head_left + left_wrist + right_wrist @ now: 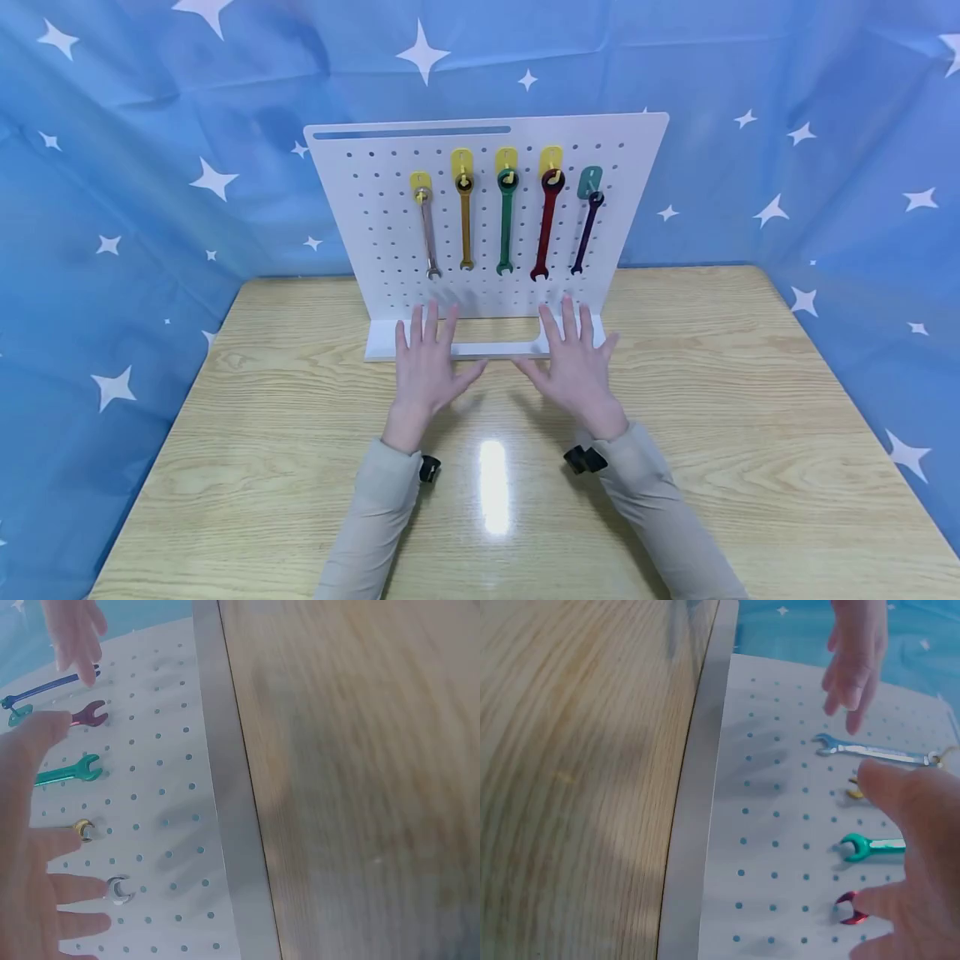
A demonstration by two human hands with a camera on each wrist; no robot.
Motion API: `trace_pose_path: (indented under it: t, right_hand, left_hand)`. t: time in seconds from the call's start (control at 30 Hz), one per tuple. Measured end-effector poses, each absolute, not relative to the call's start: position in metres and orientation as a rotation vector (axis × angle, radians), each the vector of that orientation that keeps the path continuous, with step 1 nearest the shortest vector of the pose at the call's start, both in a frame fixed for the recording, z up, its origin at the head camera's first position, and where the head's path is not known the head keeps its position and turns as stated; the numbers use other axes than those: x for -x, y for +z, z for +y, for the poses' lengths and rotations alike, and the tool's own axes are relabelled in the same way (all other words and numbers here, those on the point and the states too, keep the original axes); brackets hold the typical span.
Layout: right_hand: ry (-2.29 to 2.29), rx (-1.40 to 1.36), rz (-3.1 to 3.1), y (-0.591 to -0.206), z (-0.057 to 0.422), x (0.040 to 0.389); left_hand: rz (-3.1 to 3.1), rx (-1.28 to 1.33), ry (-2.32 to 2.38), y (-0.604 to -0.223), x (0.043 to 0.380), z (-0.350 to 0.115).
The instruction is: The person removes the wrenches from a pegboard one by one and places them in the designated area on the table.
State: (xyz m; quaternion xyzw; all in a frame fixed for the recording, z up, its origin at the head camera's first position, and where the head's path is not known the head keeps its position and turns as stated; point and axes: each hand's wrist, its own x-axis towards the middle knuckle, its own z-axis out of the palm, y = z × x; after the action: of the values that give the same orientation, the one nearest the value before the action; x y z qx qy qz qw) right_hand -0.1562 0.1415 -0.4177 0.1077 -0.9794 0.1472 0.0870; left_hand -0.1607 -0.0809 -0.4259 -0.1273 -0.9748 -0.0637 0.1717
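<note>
From where I stand, a white perforated pegboard [486, 250] is found upright, leaning slightly back, at the far part of the pale wood-grain surface [247, 433]. Five metal wrenches hang on it, ring ends up and open ends down. In order from the left: a silver wrench [428, 236], a golden-yellow wrench [466, 225], a green wrench [506, 223], a red wrench [547, 225] and a dark purple-blue wrench [587, 234]. The first four hang on yellow plastic hooks [462, 157]; the fifth, which tilts most, hangs on a teal plastic hook [595, 173].

A person's left hand [427, 375] is held palm down before the board's left half, below the silver and golden-yellow wrenches. Its fingers are straight and spread, the thumb pointing inward. The right hand [576, 375] mirrors it below the red and dark purple-blue wrenches — fingers likewise extended and spread. Both hands cast shadows on the surface. Grey-beige sleeves [371, 508] cover the forearms, and a small black device [430, 468] sits at each wrist. Behind hangs a blue cloth backdrop [135, 208] with white stars.
</note>
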Motion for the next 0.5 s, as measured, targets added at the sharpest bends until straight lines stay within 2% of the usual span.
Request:
trace_pose_path:
  t: [0.5]
  right_hand:
    - [0.824,-0.342,-2.409,-0.404,0.155,0.183]
  left_hand:
    - [-2.33,0.35,-0.643,-0.414,0.184,-0.115]
